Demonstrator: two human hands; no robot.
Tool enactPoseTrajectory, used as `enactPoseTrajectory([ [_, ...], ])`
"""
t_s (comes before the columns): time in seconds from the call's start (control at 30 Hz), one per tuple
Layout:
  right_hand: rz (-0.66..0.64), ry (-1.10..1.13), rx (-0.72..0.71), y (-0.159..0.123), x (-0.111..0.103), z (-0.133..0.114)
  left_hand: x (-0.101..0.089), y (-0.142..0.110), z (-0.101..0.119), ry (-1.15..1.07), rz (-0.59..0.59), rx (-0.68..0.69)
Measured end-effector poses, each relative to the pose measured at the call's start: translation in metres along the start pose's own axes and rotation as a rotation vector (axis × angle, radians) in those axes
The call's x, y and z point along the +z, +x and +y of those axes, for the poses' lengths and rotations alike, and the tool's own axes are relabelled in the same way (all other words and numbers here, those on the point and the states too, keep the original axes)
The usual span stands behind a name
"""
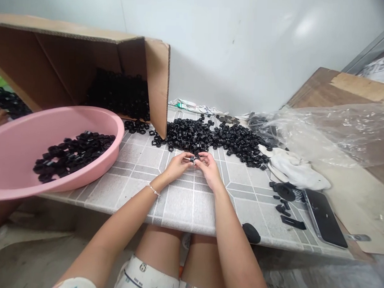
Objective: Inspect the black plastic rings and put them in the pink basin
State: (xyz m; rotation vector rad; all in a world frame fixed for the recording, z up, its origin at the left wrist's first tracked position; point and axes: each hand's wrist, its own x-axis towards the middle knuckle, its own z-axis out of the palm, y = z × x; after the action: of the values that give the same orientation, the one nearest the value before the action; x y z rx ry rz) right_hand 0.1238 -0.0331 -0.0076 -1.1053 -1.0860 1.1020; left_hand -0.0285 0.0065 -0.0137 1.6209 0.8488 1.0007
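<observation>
My left hand (178, 166) and my right hand (210, 170) meet over the tiled tabletop (190, 202), their fingertips pinching a small black hex nut (193, 160). Just beyond my fingers spreads a loose pile of black hex nuts (205, 138). More of these nuts lie in a pink plastic basin (70, 156) to my left, and a dark heap of them (119, 95) sits inside a cardboard box tipped on its side (156, 84). A thin bracelet (153, 189) circles my left wrist.
To the right lie a white cloth (295, 168), a crumpled clear plastic sheet (337, 132), several black moulded parts (286, 202) and a black phone (324, 218). A black lump (251, 233) sits near the table's front edge. The wall rises behind the table.
</observation>
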Motion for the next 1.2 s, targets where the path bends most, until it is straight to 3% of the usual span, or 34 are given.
enactPoseTrajectory([
  [0.2,-0.031,0.014,-0.002,-0.001,-0.0062,0.0046,0.0013,-0.003,0.0054,0.082,0.019,0.088],
  [0.57,-0.05,0.123,0.07,-0.0026,-0.0036,0.0006,-0.0011,-0.0023,0.0053,0.101,0.023,0.083],
  [0.83,-0.066,0.092,0.092,-0.0013,-0.0064,0.0059,-0.0047,-0.0031,0.0051,0.193,0.002,0.189],
  [1.2,-0.133,0.168,0.167,-0.0029,-0.0092,0.004,-0.0041,-0.0048,0.0082,0.203,-0.028,0.202],
])
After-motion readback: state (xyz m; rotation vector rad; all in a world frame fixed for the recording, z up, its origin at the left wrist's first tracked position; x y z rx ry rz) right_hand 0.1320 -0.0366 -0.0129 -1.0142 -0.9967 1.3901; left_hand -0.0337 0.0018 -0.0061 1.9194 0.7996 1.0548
